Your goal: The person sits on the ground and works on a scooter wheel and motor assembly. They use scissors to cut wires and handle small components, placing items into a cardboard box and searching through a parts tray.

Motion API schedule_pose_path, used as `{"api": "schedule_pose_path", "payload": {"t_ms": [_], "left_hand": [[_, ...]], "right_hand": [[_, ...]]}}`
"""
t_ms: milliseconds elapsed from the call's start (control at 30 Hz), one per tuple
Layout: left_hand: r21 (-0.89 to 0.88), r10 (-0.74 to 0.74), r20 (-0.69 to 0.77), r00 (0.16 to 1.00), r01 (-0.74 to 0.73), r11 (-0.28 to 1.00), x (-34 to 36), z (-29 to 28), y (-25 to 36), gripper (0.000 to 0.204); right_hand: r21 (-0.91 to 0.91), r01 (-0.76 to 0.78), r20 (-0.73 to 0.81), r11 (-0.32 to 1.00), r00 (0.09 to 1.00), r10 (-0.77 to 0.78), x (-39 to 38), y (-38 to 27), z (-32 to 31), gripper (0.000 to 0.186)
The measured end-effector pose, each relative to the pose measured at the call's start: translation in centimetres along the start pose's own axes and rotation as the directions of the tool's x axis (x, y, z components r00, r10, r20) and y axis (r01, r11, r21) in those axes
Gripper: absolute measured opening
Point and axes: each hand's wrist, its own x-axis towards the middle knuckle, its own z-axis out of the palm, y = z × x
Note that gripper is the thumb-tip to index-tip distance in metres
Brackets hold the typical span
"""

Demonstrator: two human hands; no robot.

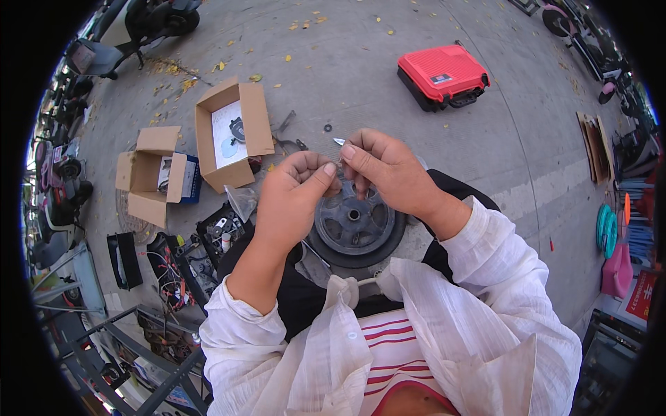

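Observation:
My left hand point(295, 191) and my right hand point(388, 170) are close together over a wheel point(333, 234) with a black tyre and a grey spoked hub, which lies flat between my legs. Thumb and fingers of the right hand are closed on a small piece with a pointed silvery tip point(338, 141); its other end is hidden by the fingers. The left hand is closed in a pinch, and whatever its fingertips hold cannot be made out. Beyond the hands, a small black ring point(328, 127) lies on the ground.
Open cardboard boxes point(261, 118) with parts inside stand at the front left. Nearer, on the left, are trays of tools and loose parts point(222, 232) and a black bin point(125, 260). A red hard case point(444, 73) lies at the far right. Parked scooters point(132, 35) line the sides.

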Motion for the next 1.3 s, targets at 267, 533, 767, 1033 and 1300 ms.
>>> {"api": "schedule_pose_path", "payload": {"t_ms": [267,533,767,1033,1300], "left_hand": [[-0.36,-0.167,0.258,0.952,0.255,0.897,0.7,-1.0,0.0,0.018],[-0.314,-0.196,0.237,0.952,0.266,0.911,0.6,-0.7,0.1,0.023],[-0.282,-0.196,0.202,0.96,0.248,0.927,0.5,-0.8,-0.2,0.022],[-0.254,-0.197,0.184,0.963,0.24,0.937,0.3,-1.0,-0.8,0.018],[-0.352,-0.222,0.294,0.93,0.321,0.879,0.4,-1.1,-0.7,0.023]], "right_hand": [[0.129,0.221,0.061,0.967,0.971,-0.23,0.6,0.8,-0.3,0.022],[0.121,0.125,0.024,0.985,0.991,-0.129,0.4,0.5,0.2,0.022],[0.042,0.104,-0.022,0.994,0.994,-0.103,0.4,0.4,0.4,0.023],[0.02,0.068,-0.059,0.997,0.996,-0.067,0.5,0.2,0.3,0.027],[0.34,-0.003,0.173,0.94,0.983,-0.059,1.0,1.3,0.1,0.023]]}}
